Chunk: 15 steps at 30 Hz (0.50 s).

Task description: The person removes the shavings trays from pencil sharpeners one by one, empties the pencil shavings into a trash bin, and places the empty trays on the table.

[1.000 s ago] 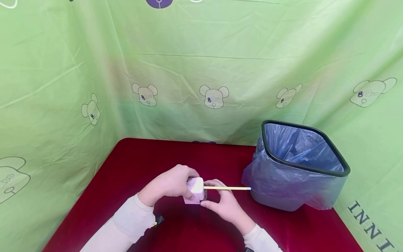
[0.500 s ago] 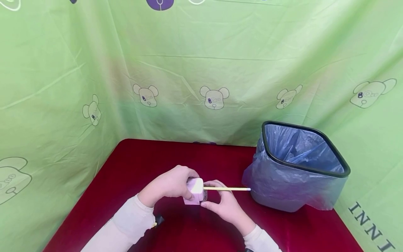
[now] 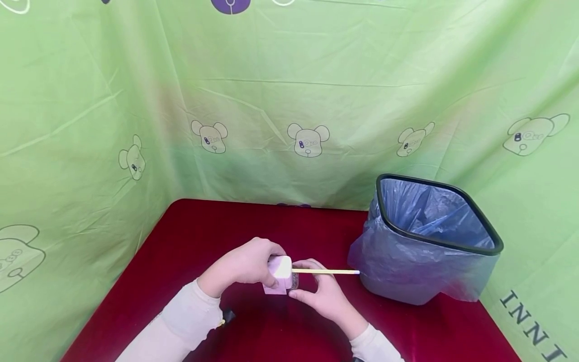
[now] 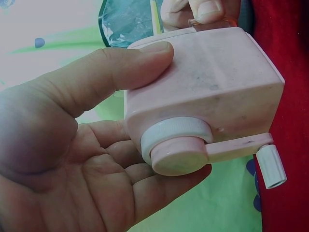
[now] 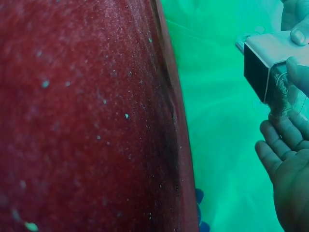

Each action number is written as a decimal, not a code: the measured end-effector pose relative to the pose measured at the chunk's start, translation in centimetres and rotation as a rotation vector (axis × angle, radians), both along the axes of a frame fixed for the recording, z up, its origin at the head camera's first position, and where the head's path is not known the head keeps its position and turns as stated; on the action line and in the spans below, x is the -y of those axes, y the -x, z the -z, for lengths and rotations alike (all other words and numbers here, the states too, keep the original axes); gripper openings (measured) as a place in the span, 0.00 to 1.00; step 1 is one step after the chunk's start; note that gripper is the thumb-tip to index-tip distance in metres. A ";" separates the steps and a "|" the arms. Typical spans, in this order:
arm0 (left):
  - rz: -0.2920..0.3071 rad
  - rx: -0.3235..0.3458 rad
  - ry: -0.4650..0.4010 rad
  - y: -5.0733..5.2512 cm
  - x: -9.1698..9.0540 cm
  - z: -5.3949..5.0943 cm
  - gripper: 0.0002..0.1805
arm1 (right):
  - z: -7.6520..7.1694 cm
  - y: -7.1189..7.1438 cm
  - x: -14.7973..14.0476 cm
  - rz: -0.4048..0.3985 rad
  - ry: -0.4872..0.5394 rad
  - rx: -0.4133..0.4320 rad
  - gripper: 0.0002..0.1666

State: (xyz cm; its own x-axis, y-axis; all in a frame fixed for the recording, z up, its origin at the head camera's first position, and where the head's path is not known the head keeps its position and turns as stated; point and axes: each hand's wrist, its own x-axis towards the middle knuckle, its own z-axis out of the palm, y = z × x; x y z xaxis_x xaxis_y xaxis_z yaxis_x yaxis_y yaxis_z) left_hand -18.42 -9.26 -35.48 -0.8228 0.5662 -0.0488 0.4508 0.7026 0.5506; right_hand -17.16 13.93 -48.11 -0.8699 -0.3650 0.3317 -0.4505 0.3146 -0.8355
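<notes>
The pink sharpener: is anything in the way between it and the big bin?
Yes. In the head view, the right hand, gripping the see-through container, and the pencil poking from the pink sharpener lie between. Nothing else visible blocks the way to the big bin.

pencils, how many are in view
1: a yellow pencil, sticking out from the pink sharpener in the left hand, its free end towards the bin. Any others deep inside the bin would be hidden.
</notes>
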 end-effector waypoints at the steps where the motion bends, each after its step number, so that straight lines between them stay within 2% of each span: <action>1: 0.000 0.000 -0.002 0.0 0.0 0.0 0.25 | 0.0 0.0 0.0 0.000 0.001 0.002 0.32; 15: -0.001 -0.001 -0.006 0.0 0.0 0.1 0.25 | 0.4 0.2 -0.2 -0.006 -0.001 -0.022 0.32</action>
State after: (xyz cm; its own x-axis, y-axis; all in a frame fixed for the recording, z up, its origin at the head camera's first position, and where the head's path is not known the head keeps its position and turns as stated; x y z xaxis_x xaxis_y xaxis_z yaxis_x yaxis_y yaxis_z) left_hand -18.38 -9.28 -35.53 -0.8234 0.5657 -0.0447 0.4506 0.6997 0.5545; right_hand -17.32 14.13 -48.47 -0.8605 -0.3702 0.3499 -0.4702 0.3130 -0.8252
